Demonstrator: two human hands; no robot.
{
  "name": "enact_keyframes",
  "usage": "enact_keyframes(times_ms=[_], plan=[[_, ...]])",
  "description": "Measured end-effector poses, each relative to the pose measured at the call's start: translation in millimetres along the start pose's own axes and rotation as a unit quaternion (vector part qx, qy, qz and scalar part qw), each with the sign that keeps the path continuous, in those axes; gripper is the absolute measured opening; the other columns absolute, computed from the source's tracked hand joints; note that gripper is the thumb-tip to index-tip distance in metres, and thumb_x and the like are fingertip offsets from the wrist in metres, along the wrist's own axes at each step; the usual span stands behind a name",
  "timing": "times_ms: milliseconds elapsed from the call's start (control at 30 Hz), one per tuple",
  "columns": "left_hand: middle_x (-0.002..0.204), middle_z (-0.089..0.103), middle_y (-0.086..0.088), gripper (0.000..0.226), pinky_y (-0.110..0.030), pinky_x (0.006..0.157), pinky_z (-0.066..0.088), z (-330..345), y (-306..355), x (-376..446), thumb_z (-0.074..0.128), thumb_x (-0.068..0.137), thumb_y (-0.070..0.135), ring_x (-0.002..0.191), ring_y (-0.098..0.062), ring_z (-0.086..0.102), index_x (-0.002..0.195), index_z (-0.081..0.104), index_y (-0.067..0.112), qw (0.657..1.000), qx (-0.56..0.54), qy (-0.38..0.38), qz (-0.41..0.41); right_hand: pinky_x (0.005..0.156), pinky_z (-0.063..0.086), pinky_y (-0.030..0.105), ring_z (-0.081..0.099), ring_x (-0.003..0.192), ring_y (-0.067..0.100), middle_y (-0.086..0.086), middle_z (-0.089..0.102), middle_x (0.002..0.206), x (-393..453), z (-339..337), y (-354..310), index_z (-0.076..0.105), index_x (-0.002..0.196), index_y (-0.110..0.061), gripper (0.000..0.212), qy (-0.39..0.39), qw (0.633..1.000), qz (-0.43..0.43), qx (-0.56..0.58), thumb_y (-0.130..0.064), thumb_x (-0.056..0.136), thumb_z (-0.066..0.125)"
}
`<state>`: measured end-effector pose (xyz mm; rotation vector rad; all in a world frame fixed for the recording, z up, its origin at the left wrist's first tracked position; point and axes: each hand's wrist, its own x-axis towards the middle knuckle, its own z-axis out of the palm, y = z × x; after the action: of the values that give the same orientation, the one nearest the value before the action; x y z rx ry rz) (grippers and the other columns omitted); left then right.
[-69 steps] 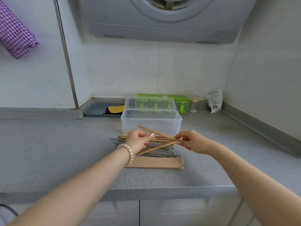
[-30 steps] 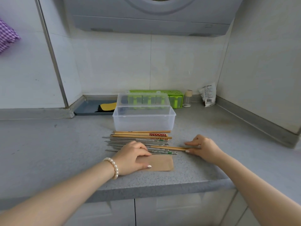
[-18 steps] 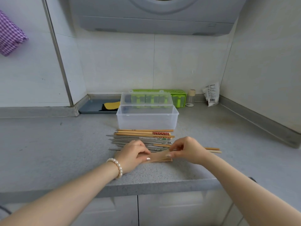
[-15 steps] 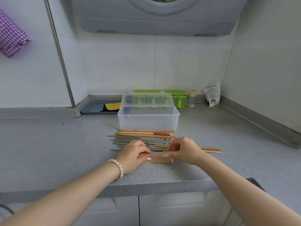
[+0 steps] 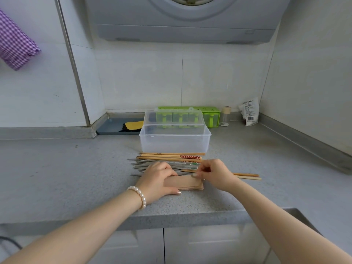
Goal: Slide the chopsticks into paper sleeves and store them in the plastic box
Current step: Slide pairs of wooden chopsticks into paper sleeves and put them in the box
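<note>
Item 1, paper sleeves (image 5: 185,183): a thin brown stack lying flat near the front edge of the grey counter (image 5: 66,178), its open end facing right, probably so a pair can be fed in from that side.

Item 2, left hand (image 5: 159,178): lying over the left part of the stack, fingers bent down onto the paper and thumb stretched along its near edge; judged to be pinning the stack so it is not sliding while the top sleeve is being worked.

Item 3, right hand (image 5: 215,173): fingers curled, fingertips pinching at the right-hand end of the top sleeve; whether it is also gripping the chopsticks under it cannot be told.

Item 4, wooden pair (image 5: 247,176): two chopsticks lying side by side, sticking out to the right from beneath the right hand, pointing toward the sleeve mouth; judged to be the pair now being sleeved, not yet visibly inside.

Item 5, loose chopsticks (image 5: 167,161): wooden and metal ones lying in a row between the sleeves and the box, within easy reach, all unsleeved.

Item 6, plastic box (image 5: 174,143): clear, lid standing open behind it, just beyond the row; appearing to be holding nothing as yet, so the task is judged to be at its beginning
</note>
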<state>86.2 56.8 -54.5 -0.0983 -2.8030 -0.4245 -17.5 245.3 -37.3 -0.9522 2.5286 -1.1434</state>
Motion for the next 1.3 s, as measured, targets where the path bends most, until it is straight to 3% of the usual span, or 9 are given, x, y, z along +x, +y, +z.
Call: enact_keyframes(times_ms=[200,300,433,533,633,700,833,1133,1300], plan=[[0.099,0.057,0.007,0.021,-0.025,0.09,0.034,-7,10,6,0.064,0.083,0.035,0.097,-0.011,0.048,0.095,0.065,0.018,0.996,0.045,0.074,0.016,0.063,0.041,0.025,0.045,0.062,0.013,0.001,0.053,0.066,-4,-4,-13,0.056,0.064,-0.02,0.023,0.026,0.999,-0.045,0.0,-0.019,0.082,0.069],[0.084,0.06,0.004,0.011,-0.022,0.071,0.037,-12,17,8,0.06,0.086,0.025,0.078,-0.011,0.049,0.081,0.062,0.015,0.992,0.066,0.111,0.008,0.053,0.036,0.014,0.041,0.052,0.006,-0.002,0.049,0.059,-6,-4,-16,0.059,0.067,-0.015,0.02,0.036,0.996,-0.048,0.063,-0.019,0.085,0.066],[0.054,0.057,0.003,0.018,-0.023,0.04,0.035,-13,19,7,0.071,0.073,0.008,0.045,-0.013,0.05,0.066,0.055,0.013,0.983,0.127,0.126,0.038,0.05,0.039,0.018,0.045,0.047,0.006,0.001,0.055,0.06,-6,-5,-16,0.064,0.08,-0.01,0.022,0.062,0.981,0.017,0.184,-0.029,0.089,0.059],[0.039,0.046,0.005,0.03,-0.019,0.027,0.026,-17,25,5,0.076,0.057,-0.003,0.028,-0.011,0.04,0.061,0.05,0.013,0.976,0.167,0.12,0.068,0.044,0.042,0.019,0.055,0.046,0.011,0.005,0.063,0.063,-6,-5,-17,0.065,0.084,-0.01,0.006,0.045,0.969,0.039,0.241,-0.012,0.081,0.07],[0.048,0.051,0.004,0.032,-0.019,0.034,0.028,-13,32,4,0.075,0.059,-0.001,0.037,-0.011,0.044,0.07,0.049,0.014,0.977,0.161,0.12,0.074,0.05,0.052,0.021,0.062,0.053,0.013,0.007,0.065,0.065,-6,-5,-19,0.064,0.082,-0.009,0.018,0.049,0.956,0.037,0.285,0.006,0.074,0.071],[0.08,0.061,0.0,0.021,-0.024,0.053,0.038,-13,34,4,0.065,0.08,0.014,0.065,-0.015,0.054,0.093,0.048,0.014,0.983,0.141,0.112,0.043,0.052,0.055,0.023,0.065,0.055,0.014,0.009,0.066,0.066,-7,-5,-20,0.064,0.08,-0.005,0.019,0.061,0.944,0.031,0.322,0.01,0.072,0.071],[0.115,0.054,0.003,0.05,-0.027,0.084,0.042,-16,41,5,0.055,0.085,0.05,0.105,-0.017,0.053,0.12,0.04,0.018,0.995,0.08,0.058,-0.004,0.051,0.056,0.025,0.067,0.054,0.014,0.009,0.066,0.064,-8,-3,-20,0.064,0.078,-0.003,0.017,0.065,0.94,0.022,0.334,0.014,0.073,0.067],[0.105,0.059,0.011,0.032,-0.029,0.079,0.049,-16,43,15,0.064,0.08,0.047,0.091,-0.009,0.053,0.104,0.056,0.027,0.999,-0.021,0.027,-0.027,0.062,0.057,0.024,0.067,0.061,0.013,0.007,0.069,0.072,-12,-14,-13,0.066,0.082,-0.006,0.022,0.069,0.945,0.027,0.319,0.014,0.073,0.067],[0.109,0.057,0.012,0.036,-0.022,0.075,0.045,-19,43,14,0.059,0.083,0.048,0.094,-0.008,0.053,0.111,0.055,0.025,0.999,0.035,0.028,0.002,0.063,0.043,0.016,0.055,0.073,0.008,-0.007,0.062,0.076,-7,-43,20,0.07,0.085,-0.014,0.005,0.156,0.987,0.029,-0.038,-0.013,0.081,0.07]])
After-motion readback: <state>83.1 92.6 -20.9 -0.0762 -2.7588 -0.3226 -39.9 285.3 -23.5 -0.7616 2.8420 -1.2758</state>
